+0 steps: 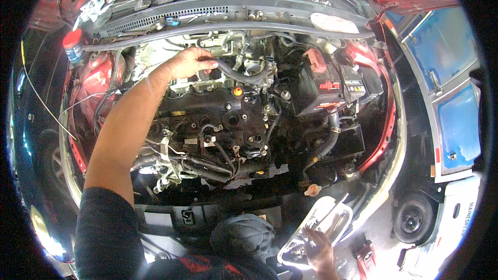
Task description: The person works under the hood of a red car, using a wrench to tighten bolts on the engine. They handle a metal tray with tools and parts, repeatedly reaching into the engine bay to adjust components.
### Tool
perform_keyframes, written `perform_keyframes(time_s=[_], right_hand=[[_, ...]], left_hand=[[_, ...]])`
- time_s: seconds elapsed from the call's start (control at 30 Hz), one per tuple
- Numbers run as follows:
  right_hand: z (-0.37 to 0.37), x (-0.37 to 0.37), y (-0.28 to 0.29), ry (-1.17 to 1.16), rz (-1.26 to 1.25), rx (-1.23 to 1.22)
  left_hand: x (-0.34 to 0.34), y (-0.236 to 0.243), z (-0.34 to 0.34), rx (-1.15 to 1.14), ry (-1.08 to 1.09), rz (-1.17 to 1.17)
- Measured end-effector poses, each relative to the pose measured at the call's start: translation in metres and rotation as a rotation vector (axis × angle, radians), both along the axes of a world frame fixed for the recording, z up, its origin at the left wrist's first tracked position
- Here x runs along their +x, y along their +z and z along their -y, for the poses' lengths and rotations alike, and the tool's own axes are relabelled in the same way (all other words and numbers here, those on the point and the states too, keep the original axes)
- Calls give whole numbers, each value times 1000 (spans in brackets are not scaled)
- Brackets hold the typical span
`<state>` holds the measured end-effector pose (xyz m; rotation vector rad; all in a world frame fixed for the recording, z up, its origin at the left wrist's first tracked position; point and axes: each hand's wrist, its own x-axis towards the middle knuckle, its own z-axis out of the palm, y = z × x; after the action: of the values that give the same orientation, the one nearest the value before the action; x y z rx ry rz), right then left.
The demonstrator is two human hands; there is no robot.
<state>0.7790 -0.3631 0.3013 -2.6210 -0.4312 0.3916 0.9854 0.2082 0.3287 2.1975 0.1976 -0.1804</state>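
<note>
Right hand (317, 249) on headlight housing (321, 223)

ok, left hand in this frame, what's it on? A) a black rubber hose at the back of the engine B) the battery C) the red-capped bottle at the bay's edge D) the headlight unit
A: the left hand has its fingers closed around the black hose at the back of the engine. The battery sits apart, and the right hand rests on the headlight unit.

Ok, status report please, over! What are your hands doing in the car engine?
Left hand gripping black hose at engine's rear. Right hand resting on headlight, low front. Battery beside hose, apart.
</note>
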Motion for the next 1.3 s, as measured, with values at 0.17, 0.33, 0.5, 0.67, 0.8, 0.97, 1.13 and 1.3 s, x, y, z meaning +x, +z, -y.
perform_keyframes(time_s=[0.17, 0.33, 0.5, 0.67, 0.8, 0.97, 1.13, 1.3], right_hand=[[-1, 11, 16, 144, 73, -110], [-23, 77, 56, 252, 71, -226], [-141, 224, 25, 451, 375, 181], [-273, 332, -65, 105, 126, 160], [-300, 360, -109, 45, 95, 248], [-309, 386, -139, 162, -34, 700], [-323, 412, -164, 82, -8, 585], [-318, 402, -161, 157, 61, 551]], left_hand=[[-21, 5, -8, 48, 48, -50], [-25, -24, -23, 30, 36, 168], [-18, -35, -11, 276, 80, 377], [-2, -22, 21, 342, 68, 312], [16, -21, 35, 356, 8, 337], [33, -38, 47, 535, 32, 409], [41, -43, 41, 536, -19, 380], [30, -47, 35, 541, -12, 313]])
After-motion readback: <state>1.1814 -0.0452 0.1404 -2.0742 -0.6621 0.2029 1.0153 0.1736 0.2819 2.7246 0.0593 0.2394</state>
